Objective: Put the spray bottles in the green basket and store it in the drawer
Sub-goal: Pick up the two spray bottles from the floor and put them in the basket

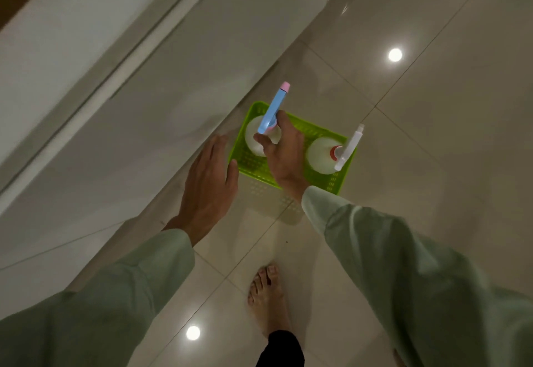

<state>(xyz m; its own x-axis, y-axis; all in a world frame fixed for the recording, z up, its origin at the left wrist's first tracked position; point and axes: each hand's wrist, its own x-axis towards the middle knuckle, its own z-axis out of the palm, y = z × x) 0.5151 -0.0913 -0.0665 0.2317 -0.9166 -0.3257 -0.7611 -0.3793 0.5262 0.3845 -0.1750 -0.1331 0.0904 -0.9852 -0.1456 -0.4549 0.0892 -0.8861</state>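
Note:
A green mesh basket (pixel 251 163) stands on the tiled floor beside a white cabinet. Inside it at the right stands a white spray bottle with a white trigger head and red collar (pixel 320 156). At the left end is a white spray bottle with a blue and pink trigger head (pixel 272 110), upright in the basket. My right hand (pixel 284 150) is wrapped around the neck of this blue-headed bottle. My left hand (pixel 209 185) hovers flat, fingers apart, just left of the basket's near-left corner, holding nothing.
White cabinet fronts with drawer lines (pixel 121 84) run along the left. Glossy beige floor tiles (pixel 432 136) reflect ceiling lights. My bare foot (pixel 268 294) stands just below the basket.

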